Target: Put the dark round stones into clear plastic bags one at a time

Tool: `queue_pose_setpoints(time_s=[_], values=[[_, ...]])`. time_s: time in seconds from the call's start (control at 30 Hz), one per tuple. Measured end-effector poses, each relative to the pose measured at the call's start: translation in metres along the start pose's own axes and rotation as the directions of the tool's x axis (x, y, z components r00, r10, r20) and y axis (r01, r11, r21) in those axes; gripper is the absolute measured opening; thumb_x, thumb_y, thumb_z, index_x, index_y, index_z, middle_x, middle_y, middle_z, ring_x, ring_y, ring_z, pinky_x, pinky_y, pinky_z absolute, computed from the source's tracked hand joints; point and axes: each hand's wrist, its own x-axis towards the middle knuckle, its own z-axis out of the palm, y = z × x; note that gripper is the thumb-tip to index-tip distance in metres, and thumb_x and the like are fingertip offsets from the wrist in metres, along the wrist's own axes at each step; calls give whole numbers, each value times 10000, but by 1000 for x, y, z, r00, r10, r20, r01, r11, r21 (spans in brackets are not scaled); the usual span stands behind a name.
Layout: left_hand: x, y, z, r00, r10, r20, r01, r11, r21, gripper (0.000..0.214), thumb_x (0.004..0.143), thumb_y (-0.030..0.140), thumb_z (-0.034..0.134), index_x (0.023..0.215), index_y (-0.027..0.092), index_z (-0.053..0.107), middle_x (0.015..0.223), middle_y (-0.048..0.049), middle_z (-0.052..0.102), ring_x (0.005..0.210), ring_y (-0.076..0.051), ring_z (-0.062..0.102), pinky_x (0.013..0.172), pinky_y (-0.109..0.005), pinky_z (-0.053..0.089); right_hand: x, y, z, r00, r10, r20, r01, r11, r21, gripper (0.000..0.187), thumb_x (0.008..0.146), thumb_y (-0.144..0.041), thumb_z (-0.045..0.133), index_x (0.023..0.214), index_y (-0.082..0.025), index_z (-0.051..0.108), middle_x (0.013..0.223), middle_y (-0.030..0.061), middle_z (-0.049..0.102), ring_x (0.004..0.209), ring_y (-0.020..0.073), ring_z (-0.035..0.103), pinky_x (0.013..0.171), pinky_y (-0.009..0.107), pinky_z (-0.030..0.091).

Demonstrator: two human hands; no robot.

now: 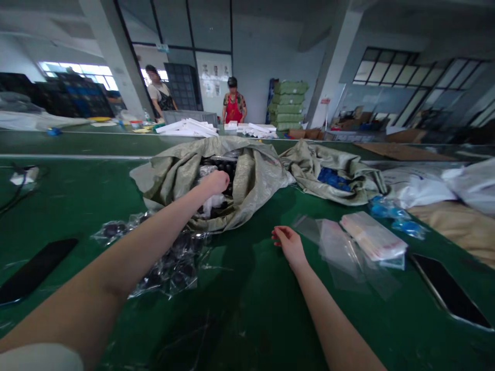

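Observation:
My left hand [215, 183] reaches into the open mouth of a grey-green woven sack [253, 180] on the green table [247, 288]. Its fingers are curled among dark items in clear bags inside the sack; what they hold is hidden. My right hand [288, 243] rests on the green surface in front of the sack, fingers loosely curled and holding nothing. Just right of it lies a stack of clear plastic bags [373, 237].
A pile of clear bags with dark parts [170, 263] lies under my left forearm. A second sack [332, 172] with blue items lies to the right. Black flat strips [36, 268] [450, 296] lie at both sides. Two people [234, 100] stand at a far table.

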Motion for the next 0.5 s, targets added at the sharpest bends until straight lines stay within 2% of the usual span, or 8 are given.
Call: queue_pose_setpoints(time_s=[0.1,0.2,0.3,0.4,0.5], values=[[33,-5,29,997,-39,63,38,999,6,202,740,169,586,542,161,542,404,8,451,493,-127,494,641,-265,458,3,-1,-11,989,-121,-86,107,982,-155,204,760,-406,649,849,-224,670,784,44,698,675,200,648,555,317,507],[43,-25,51,991,-51,127,56,998,-34,277,713,259,662,506,180,494,397,-3,400,529,-216,584,560,-291,467,7,-1,-25,911,-354,-212,248,880,-405,123,800,-331,585,852,-238,645,834,60,683,770,228,641,704,368,514],[48,-52,68,982,-50,180,61,997,-56,329,698,366,694,511,188,488,395,-8,381,557,-271,616,521,-312,474,15,1,-35,848,-459,-267,242,782,-575,127,831,-281,515,879,-224,618,877,85,656,808,235,621,744,376,495],[55,-64,70,984,-49,169,51,999,-8,332,729,457,666,605,173,549,440,-21,446,655,-274,649,616,-343,514,20,4,-38,848,-454,-272,206,756,-621,127,836,-262,492,882,-210,598,879,91,638,810,232,603,754,375,487],[53,-54,50,990,-75,115,55,984,172,349,691,515,692,725,181,597,596,-83,594,826,-335,663,725,-404,515,21,5,-35,866,-427,-261,197,771,-606,118,826,-265,506,884,-210,593,885,89,635,822,230,597,773,379,486]])
